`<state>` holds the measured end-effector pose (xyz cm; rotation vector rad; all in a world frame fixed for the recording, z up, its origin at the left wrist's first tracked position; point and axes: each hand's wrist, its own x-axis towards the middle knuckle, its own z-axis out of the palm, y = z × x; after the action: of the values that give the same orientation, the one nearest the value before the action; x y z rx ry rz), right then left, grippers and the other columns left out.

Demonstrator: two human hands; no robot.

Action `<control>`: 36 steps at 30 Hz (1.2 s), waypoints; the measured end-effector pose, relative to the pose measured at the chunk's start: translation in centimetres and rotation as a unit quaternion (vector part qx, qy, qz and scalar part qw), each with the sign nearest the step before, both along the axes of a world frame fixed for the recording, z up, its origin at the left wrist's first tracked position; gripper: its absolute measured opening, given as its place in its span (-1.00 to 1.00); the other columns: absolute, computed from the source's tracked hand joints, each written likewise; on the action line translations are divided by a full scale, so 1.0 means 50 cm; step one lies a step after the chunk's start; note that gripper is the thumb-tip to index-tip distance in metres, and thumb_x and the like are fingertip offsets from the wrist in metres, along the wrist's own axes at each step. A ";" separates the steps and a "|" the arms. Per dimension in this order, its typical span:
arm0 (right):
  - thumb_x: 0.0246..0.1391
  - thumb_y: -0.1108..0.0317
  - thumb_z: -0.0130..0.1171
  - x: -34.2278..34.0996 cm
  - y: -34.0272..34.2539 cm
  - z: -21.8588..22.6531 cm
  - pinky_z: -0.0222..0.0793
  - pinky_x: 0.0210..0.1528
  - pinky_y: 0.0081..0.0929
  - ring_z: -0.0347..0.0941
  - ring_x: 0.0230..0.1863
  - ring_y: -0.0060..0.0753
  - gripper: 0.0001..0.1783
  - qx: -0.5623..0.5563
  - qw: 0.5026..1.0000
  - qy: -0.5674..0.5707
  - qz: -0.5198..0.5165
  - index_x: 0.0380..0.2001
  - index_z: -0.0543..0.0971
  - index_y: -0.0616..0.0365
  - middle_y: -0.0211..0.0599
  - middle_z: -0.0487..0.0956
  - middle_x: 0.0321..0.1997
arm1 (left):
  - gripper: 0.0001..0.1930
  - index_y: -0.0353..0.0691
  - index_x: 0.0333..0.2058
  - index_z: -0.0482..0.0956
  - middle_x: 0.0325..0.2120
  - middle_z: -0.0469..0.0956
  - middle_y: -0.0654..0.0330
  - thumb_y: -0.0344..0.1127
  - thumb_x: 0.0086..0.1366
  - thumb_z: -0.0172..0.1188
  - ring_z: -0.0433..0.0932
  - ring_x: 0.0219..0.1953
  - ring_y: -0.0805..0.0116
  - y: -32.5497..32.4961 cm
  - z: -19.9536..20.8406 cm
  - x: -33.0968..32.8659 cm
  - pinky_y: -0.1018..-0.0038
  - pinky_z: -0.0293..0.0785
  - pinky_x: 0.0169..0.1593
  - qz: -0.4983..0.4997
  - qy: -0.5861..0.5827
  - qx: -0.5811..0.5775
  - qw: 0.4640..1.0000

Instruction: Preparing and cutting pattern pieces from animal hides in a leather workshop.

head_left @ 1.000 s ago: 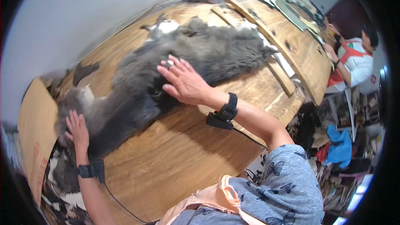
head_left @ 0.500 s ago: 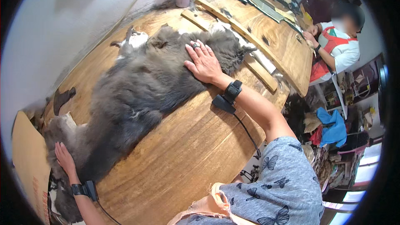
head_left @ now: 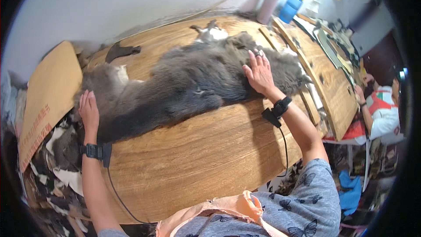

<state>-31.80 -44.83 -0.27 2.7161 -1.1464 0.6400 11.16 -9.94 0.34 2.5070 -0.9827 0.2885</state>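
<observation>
All visible fingers extend straight and grasp nothing. The left hand (head_left: 90, 113), fingers close together, rests at nine o'clock on the gray fur pelt (head_left: 188, 83); the right hand (head_left: 261, 77), fingers slightly parted, thumb apart, rests on it at two o'clock. The pelt lies across the wooden tabletop (head_left: 188, 166). Cardboard sheet (head_left: 55, 90): nine o'clock. Blue bottle (head_left: 290, 8): one o'clock.

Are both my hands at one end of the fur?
No, the left hand lies at one end of the fur, the right hand near the other.
</observation>
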 end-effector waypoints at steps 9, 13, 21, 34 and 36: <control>0.07 0.11 -0.09 0.079 0.032 -0.026 -0.15 0.23 -0.15 -0.02 0.23 0.00 -0.43 0.014 0.995 0.010 0.094 0.11 0.19 0.14 -0.01 0.17 0.16 | -0.71 -0.26 -0.21 0.51 -0.16 0.48 0.06 -0.23 0.15 0.00 0.42 -0.09 0.13 -0.018 0.041 0.092 0.33 0.29 -0.01 -0.014 0.041 0.017 0.999; -0.06 0.41 0.01 0.114 -0.078 0.048 0.19 0.01 -0.16 0.32 -0.13 0.04 -0.70 0.077 0.986 -0.060 0.134 -0.19 0.43 0.17 -0.04 0.45 -0.27 | -0.75 -0.11 -0.27 0.58 -0.34 0.52 0.06 -0.26 0.02 0.15 0.47 -0.23 0.09 -0.045 0.001 0.112 0.30 0.37 -0.14 -0.034 0.016 -0.017 0.999; -0.06 0.21 0.05 0.098 -0.238 -0.014 0.26 -0.10 -0.21 0.36 -0.14 -0.05 -0.74 0.116 0.986 0.114 0.026 -0.30 0.50 0.09 -0.16 0.48 -0.24 | -0.85 -0.18 -0.51 0.61 -0.44 0.51 0.08 -0.29 -0.10 0.28 0.45 -0.29 0.08 -0.109 -0.008 0.120 0.28 0.37 -0.20 0.020 0.110 0.068 0.991; -0.07 0.42 0.12 0.017 -0.107 0.188 0.28 -0.03 -0.42 0.36 -0.02 -0.25 -0.80 -0.057 0.983 -0.112 0.132 -0.30 0.56 0.11 -0.32 0.54 -0.19 | -0.82 -0.24 -0.42 0.60 -0.43 0.57 0.16 -0.27 0.03 0.21 0.52 -0.36 0.36 0.044 0.223 0.035 0.55 0.37 -0.24 -0.039 -0.061 -0.174 0.982; -0.08 0.45 0.13 -0.008 -0.053 0.225 0.28 -0.04 -0.44 0.36 -0.03 -0.27 -0.81 -0.048 0.985 -0.112 0.125 -0.31 0.56 0.12 -0.33 0.55 -0.20 | -0.82 -0.28 -0.41 0.59 -0.43 0.56 0.16 -0.29 0.04 0.20 0.52 -0.38 0.37 0.091 0.239 0.017 0.56 0.36 -0.25 -0.029 -0.086 -0.173 0.981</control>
<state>-32.20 -47.49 11.00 2.7829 -0.7914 1.0300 12.03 -5.39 12.29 2.1614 -0.9737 0.6110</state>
